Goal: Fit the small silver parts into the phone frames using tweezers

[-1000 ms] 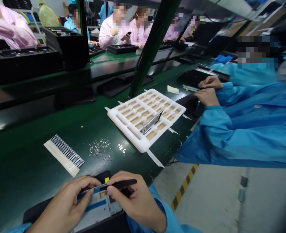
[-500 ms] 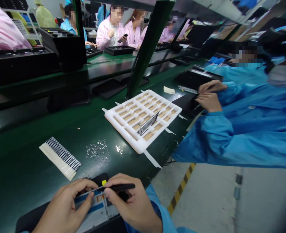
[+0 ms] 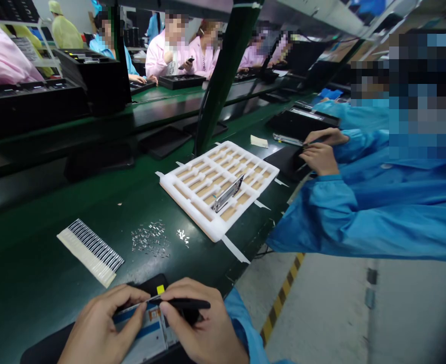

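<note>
A silvery phone frame (image 3: 150, 345) with blue strips and a small orange patch lies tilted low in view, on a black mat (image 3: 43, 349). My left hand (image 3: 103, 323) pinches its upper edge between thumb and fingers. Black tweezers (image 3: 190, 303) are gripped in my right hand (image 3: 211, 323), their tips at that same edge, close to my left fingertips. Whatever the tips touch is too small to make out. A yellow tab (image 3: 160, 289) shows just behind the edge.
Beyond my hands lie a strip sheet of thin dark pieces (image 3: 90, 253), scattered small metal parts (image 3: 150, 238) and white bits (image 3: 183, 236). A white foam tray (image 3: 217, 230) holds one upright frame (image 3: 228, 193). A co-worker's blue sleeve (image 3: 329, 207) is at right; a green post (image 3: 223, 76) stands behind.
The whole view has shifted slightly, with the tray and bench moving a little left. Both hands keep their grips, with the tweezer tips still at the frame's edge.
</note>
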The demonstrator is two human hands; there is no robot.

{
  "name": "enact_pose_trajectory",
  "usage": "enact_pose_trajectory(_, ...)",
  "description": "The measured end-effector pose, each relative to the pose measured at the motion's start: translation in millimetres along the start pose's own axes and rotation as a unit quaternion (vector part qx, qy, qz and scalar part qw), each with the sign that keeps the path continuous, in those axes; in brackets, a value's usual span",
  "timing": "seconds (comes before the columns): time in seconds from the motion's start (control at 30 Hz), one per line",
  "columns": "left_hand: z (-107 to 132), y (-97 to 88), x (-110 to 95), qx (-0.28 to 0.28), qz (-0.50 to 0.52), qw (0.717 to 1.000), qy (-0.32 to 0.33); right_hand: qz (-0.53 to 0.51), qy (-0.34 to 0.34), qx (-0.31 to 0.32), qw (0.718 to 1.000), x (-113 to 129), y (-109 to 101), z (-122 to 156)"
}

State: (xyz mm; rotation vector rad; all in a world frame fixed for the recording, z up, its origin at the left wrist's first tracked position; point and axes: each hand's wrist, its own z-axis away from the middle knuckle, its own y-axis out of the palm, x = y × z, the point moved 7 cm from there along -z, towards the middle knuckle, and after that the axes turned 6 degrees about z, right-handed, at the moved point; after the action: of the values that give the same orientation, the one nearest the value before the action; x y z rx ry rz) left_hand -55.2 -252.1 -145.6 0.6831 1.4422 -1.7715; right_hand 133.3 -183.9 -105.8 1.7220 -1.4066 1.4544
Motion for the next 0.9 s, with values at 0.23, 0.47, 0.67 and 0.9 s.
enact_pose_trajectory(0.23,2.9,-2.0,-10.2,-0.057,0.004,0.998,-0.005,0.011,-0.013,-0.007,1.000,7.9,-1.7,2.1)
enact_pose_trajectory(0.47,3.1,-3.2,-17.1,-0.046,-0.010,0.998,0.039,-0.001,-0.035,0.019,0.999,4.8,1.0,7.2)
enact_pose_trajectory(0.67,4.1,-5.1,-19.2,-0.045,-0.038,0.998,0.033,0.040,-0.096,0.044,0.994,6.1,6.8,13.3)
enact_pose_trajectory(0.9,5.6,-7.6,-14.5,-0.015,-0.036,0.999,0.031,0.042,-0.103,0.035,0.993,5.5,8.3,15.4)
